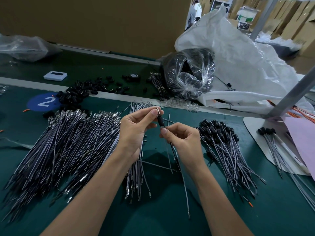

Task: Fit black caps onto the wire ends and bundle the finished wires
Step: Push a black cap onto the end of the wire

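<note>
Above the green table my left hand (136, 128) pinches a black cap (160, 122) that sits on a wire, with the wire's metal terminal (158, 110) sticking out above the cap. It also holds a bunch of bare wires (136, 176) that hang down below the palm. Just under the cap, my right hand (180, 138) pinches the same wire (179, 166), which trails toward me. A big fan of uncapped wires (64, 145) lies on the left. Capped wires (226, 147) are heaped on the right. Loose black caps (80, 92) lie at the back left.
A clear bag of black parts (189, 74) and a large white sack (247, 62) stand at the back right. A small capped bundle (272, 143) lies on a white board (252, 123) at the right beside a grey post (293, 94). A white device (55, 76) sits at the back left.
</note>
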`<state>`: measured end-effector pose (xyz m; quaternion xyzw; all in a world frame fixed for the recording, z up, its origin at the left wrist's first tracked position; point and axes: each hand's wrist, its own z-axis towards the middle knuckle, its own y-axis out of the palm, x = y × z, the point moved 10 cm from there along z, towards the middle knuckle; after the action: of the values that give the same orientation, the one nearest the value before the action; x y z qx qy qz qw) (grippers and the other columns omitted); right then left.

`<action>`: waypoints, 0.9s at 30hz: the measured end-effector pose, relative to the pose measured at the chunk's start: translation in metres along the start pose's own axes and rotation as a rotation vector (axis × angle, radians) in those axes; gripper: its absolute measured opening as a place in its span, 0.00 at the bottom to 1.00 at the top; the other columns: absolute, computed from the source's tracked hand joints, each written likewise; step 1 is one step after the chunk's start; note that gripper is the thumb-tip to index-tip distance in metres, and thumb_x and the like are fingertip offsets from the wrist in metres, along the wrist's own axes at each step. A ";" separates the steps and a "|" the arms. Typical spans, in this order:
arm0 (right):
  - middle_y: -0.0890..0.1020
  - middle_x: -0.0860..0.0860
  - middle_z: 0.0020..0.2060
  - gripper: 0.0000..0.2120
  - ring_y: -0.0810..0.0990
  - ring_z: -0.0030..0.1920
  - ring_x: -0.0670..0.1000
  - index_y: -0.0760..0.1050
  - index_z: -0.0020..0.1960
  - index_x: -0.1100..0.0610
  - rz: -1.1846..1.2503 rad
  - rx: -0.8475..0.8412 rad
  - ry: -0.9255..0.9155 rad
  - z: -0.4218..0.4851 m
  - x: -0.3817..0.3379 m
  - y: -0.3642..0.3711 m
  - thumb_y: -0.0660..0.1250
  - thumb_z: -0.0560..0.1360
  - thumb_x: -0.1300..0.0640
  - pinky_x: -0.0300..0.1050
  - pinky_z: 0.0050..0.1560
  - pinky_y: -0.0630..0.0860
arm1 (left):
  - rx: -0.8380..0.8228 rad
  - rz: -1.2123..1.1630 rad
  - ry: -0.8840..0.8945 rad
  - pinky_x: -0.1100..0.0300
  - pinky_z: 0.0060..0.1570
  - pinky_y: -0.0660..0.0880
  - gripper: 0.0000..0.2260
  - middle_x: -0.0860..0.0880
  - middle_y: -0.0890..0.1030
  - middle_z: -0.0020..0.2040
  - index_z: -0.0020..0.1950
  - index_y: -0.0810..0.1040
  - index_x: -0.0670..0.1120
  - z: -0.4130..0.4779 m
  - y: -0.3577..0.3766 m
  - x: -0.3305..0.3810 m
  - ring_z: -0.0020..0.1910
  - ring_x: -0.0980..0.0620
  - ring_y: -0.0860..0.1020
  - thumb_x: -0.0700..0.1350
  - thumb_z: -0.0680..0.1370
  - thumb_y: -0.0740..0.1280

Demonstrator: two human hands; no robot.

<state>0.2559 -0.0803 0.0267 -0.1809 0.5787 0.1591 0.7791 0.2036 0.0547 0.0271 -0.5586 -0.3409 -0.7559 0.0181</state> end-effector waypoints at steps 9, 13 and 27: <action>0.84 0.55 0.33 0.06 0.77 0.33 0.45 0.82 0.38 0.59 -0.006 -0.017 0.000 0.000 0.000 0.002 0.72 0.74 0.64 0.34 0.37 0.73 | -0.017 -0.012 0.000 0.64 0.41 0.77 0.08 0.47 0.86 0.43 0.45 0.84 0.43 0.001 0.001 -0.002 0.44 0.54 0.82 0.44 0.69 0.71; 0.84 0.55 0.34 0.05 0.79 0.35 0.46 0.81 0.39 0.60 0.000 -0.017 0.007 0.000 0.001 0.002 0.72 0.74 0.64 0.34 0.38 0.74 | -0.016 -0.006 0.003 0.64 0.41 0.77 0.09 0.48 0.86 0.42 0.46 0.84 0.42 0.001 0.001 -0.002 0.43 0.54 0.82 0.44 0.69 0.71; 0.85 0.52 0.34 0.04 0.83 0.36 0.47 0.84 0.42 0.56 -0.023 -0.013 -0.022 -0.001 -0.002 0.005 0.72 0.74 0.62 0.34 0.40 0.75 | -0.041 0.120 0.067 0.62 0.44 0.77 0.05 0.47 0.85 0.43 0.46 0.84 0.42 0.003 0.002 0.000 0.41 0.53 0.81 0.36 0.77 0.68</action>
<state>0.2523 -0.0769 0.0281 -0.1909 0.5668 0.1558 0.7861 0.2067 0.0550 0.0282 -0.5528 -0.2905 -0.7785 0.0632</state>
